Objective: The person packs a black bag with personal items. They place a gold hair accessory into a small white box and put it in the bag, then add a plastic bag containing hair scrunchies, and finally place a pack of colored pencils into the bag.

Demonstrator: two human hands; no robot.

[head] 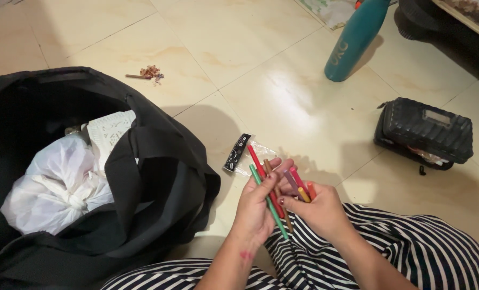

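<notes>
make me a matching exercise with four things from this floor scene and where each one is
Things:
1. coloured pencils
2. teal bottle
3. white plastic bag
4. pencil shavings

Places:
A. inside the open black bag
B. on the tiles beyond the black bag
C. held in the left hand and right hand
D. standing near the top right

Pairs: 1-C, 2-D, 3-A, 4-B

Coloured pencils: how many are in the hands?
6 visible: green, red and brown in the left hand; purple, pink and orange in the right hand. Others may be hidden.
</notes>
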